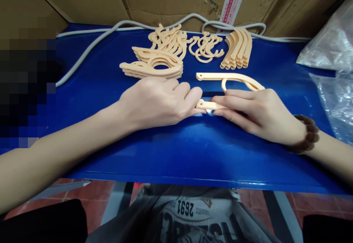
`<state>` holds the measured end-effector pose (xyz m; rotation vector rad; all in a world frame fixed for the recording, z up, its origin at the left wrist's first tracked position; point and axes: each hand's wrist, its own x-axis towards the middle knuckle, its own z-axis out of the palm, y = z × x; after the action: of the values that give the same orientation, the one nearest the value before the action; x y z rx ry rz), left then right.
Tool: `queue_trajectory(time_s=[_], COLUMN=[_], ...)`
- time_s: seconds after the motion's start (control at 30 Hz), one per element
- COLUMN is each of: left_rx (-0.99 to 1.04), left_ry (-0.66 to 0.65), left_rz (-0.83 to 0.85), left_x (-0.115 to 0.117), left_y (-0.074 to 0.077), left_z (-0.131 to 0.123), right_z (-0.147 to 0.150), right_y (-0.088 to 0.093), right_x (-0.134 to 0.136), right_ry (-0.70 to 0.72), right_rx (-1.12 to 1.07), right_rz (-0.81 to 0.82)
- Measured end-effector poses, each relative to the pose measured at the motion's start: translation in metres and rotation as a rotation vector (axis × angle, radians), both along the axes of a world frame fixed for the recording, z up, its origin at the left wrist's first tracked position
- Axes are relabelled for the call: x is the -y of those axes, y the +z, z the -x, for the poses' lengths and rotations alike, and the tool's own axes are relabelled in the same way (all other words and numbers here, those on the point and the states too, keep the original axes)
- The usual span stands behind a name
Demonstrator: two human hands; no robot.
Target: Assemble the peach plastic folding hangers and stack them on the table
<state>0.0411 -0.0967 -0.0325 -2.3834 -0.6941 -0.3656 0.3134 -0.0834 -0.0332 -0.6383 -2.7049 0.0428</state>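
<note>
My right hand (256, 112) pinches a cream plastic piece (208, 105) between thumb and fingers, over the middle of the blue table. The left end of this piece, with a small hole, meets my left hand (162, 99), whose fingers are closed round it; most of what lies inside the fist is hidden. Just beyond my right hand lies a longer curved cream piece (228, 77) with a loop under it. Past my left hand, stacked cream curved parts (150, 68) lie flat.
Cream hooks (205, 48), more curved parts (169, 39) and a row of curved tubes (238, 50) lie at the back. A white cable (93, 46) runs before cardboard (171, 0). Clear plastic bags (328, 48) lie at right.
</note>
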Motion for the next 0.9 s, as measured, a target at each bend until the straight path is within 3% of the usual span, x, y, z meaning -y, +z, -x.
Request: queue_trajectory(time_s=[0.17, 0.43, 0.73, 0.9], left_rx=[0.044, 0.033, 0.034, -0.005], left_ry=[0.044, 0.011, -0.071, -0.051], left_rz=[0.116, 0.070, 0.125, 0.118], left_x=[0.002, 0.002, -0.006, -0.008], left_y=[0.002, 0.001, -0.002, -0.001], left_z=[-0.003, -0.002, 0.005, 0.006], right_z=[-0.001, 0.000, 0.003, 0.005], right_y=[0.000, -0.001, -0.007, -0.006], right_x=[0.000, 0.001, 0.003, 0.004], right_ry=[-0.013, -0.014, -0.078, -0.082], right_rx=[0.038, 0.065, 0.161, 0.160], right_rz=[-0.026, -0.077, -0.324, -0.375])
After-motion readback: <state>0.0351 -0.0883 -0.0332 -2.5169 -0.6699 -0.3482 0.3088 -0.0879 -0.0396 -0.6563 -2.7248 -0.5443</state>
